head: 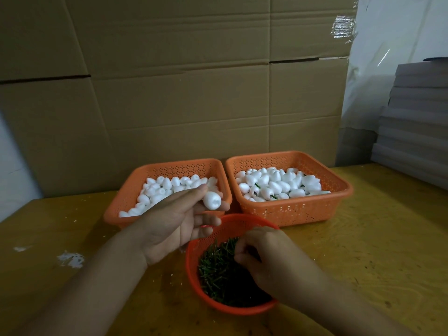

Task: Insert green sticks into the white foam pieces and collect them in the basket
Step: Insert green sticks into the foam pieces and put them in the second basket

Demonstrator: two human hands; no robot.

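My left hand [177, 224] pinches one white foam piece [212, 200] between thumb and fingers, above the near corner of the left orange basket [126, 202], which holds plain foam pieces. My right hand [266, 253] reaches into the round red basket [194, 270] with its fingers curled among the green sticks [218, 267]; whether it grips a stick is hidden. The right orange basket [339, 187] holds foam pieces, some with green sticks in them.
The baskets stand on a yellow wooden table [375, 238] with white foam crumbs [70, 259] at the left. A wall of cardboard [181, 93] rises behind the baskets. Stacked grey boards [417, 122] stand at the right.
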